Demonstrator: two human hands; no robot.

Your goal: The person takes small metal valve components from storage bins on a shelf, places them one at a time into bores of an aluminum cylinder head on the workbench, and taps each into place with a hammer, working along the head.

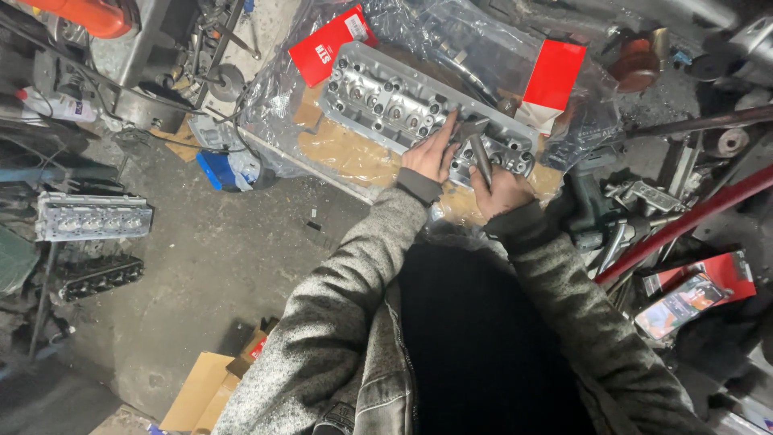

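A big silver engine head (403, 109) lies on clear plastic (419, 32) over brown cardboard (354, 157), and everything else sits around it. The left hand (431, 153) rests flat on the near edge of the head, toward its right end, with the fingers spread a little and pointing up across the metal. The right hand (501, 192) is just beside it, at the same end of the head, curled tight around a grey metal tool (477, 153). The tool sticks up from the fist and its tip touches the head between the two hands. A red box (332, 44) lies at the far left corner of the head. Another red and white box (551, 80) lies past its right end. A second silver head (93, 216) sits well apart to the left on the dirty floor, with a dark one (101, 276) just below it. A red bar (684, 221) slants off to the right of the head, near more metal parts.
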